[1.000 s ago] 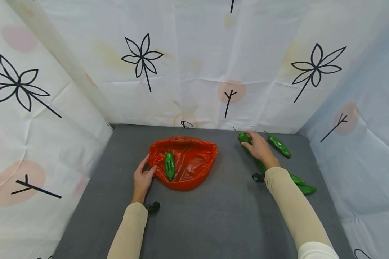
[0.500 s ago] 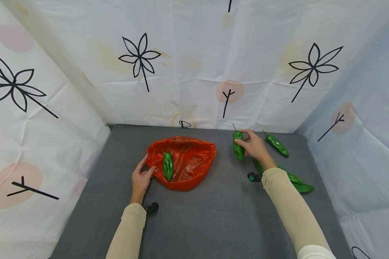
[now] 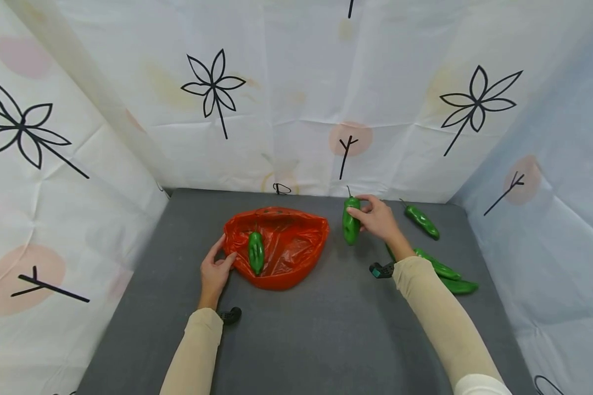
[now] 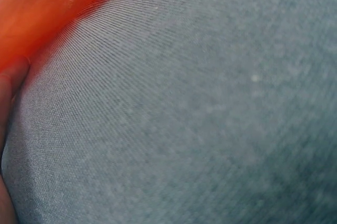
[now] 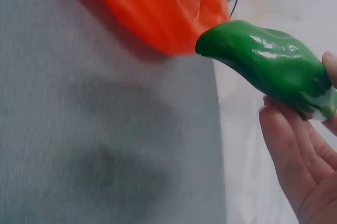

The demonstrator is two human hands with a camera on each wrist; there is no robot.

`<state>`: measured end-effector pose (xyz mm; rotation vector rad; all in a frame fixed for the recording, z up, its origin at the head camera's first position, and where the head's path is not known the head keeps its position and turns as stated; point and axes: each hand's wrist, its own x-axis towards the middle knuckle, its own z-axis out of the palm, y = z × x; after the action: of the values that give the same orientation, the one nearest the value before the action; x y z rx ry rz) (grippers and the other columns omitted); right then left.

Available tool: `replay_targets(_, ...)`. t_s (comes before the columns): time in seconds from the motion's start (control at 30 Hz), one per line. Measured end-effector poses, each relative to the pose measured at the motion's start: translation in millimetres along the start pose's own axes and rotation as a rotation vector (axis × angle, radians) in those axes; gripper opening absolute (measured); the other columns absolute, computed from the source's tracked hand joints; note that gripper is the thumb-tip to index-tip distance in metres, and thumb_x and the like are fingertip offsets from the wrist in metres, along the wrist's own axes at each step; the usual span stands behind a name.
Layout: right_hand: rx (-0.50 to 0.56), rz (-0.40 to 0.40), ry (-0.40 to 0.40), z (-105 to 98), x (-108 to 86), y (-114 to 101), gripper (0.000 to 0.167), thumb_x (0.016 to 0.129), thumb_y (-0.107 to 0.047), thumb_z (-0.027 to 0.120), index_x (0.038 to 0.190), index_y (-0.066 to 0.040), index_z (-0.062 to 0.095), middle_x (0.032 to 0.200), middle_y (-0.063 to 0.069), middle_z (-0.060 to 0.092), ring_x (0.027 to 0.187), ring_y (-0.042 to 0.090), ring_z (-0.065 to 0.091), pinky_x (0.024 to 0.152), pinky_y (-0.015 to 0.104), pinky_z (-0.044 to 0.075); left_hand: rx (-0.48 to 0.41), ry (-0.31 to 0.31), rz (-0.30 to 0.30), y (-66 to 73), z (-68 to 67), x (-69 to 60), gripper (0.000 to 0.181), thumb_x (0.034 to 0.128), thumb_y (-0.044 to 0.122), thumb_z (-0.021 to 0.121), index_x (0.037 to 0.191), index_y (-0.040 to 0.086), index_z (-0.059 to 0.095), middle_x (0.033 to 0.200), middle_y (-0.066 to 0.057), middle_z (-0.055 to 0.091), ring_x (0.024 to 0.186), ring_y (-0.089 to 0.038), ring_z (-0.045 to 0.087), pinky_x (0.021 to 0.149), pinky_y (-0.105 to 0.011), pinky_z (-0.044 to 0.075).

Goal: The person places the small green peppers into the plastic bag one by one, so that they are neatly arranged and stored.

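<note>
A green pepper (image 3: 351,220) with a thin stem hangs upright from my right hand (image 3: 377,217), pinched between thumb and fingers. The right wrist view shows this glossy pepper (image 5: 271,61) tilted across the frame. At centre left lies a red plastic bag (image 3: 296,247), its mouth spread wide, with another green pepper (image 3: 256,253) inside. My left hand (image 3: 215,272) holds the bag's left rim between thumb and fingers. Only the thumb side of that hand and part of the bag (image 4: 47,8) show in the left wrist view.
One green pepper (image 3: 421,221) lies at the back right of the grey table (image 3: 301,340). More green peppers (image 3: 440,266) lie beside the right forearm, partly hidden by it. A patterned white cloth (image 3: 301,99) hangs behind the table and along its sides.
My right hand has lifted a pepper off the right side and carried it left, towards the bag. The pepper has turned from slanted to upright. My left hand has stayed at the rim.
</note>
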<state>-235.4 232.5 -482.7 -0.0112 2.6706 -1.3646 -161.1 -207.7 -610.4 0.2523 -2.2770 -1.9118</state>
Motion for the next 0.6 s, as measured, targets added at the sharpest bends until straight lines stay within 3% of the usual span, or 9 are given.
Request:
replay_targets(0.1,0.014,-0.012,-0.018,5.0,1.3,-6.9,0.066,0.095,-0.052,0.067,0.148,-0.018,0.051,0.112,0.022,0.071,0.074,0.032,0.073,0.066,0.035,0.061,0.014,0.005,-0.006,1.3,-0.8,-0.2,0.060,0.0952,0.018,0.073,0.151,0.024,0.052,0.154,-0.011,0.051,0.065,-0.014,0.068,0.068,-0.012,0.056)
replay_targets(0.2,0.033,-0.018,-0.051,9.2,0.9,-11.4,0.065,0.094,-0.051,0.068,0.148,-0.019,0.052,0.111,0.021,0.073,0.073,0.024,0.074,0.070,0.038,0.063,0.021,0.016,0.009,-8.3,2.2,2.4,0.059,0.0949,0.023,0.074,0.149,0.030,0.054,0.153,-0.006,0.053,0.063,-0.004,0.065,0.068,-0.010,0.054)
replay_targets(0.3,0.060,-0.033,-0.091,15.7,0.0,-16.6,0.063,0.095,-0.047,0.069,0.149,-0.019,0.051,0.112,0.020,0.074,0.075,0.023,0.075,0.070,0.038,0.063,0.019,0.012,0.009,-7.0,3.2,3.3,0.058,0.0948,0.022,0.074,0.149,0.030,0.054,0.152,-0.006,0.053,0.063,-0.005,0.065,0.068,-0.011,0.055)
replay_targets(0.6,0.153,-0.077,-0.157,41.3,-1.3,-37.7,0.064,0.095,-0.041,0.072,0.150,-0.019,0.050,0.113,0.019,0.075,0.075,0.020,0.075,0.069,0.035,0.063,0.005,-0.009,-0.008,17.7,-0.6,-4.0,0.061,0.0951,0.008,0.071,0.152,0.013,0.051,0.154,-0.019,0.048,0.063,-0.017,0.067,0.066,-0.011,0.055)
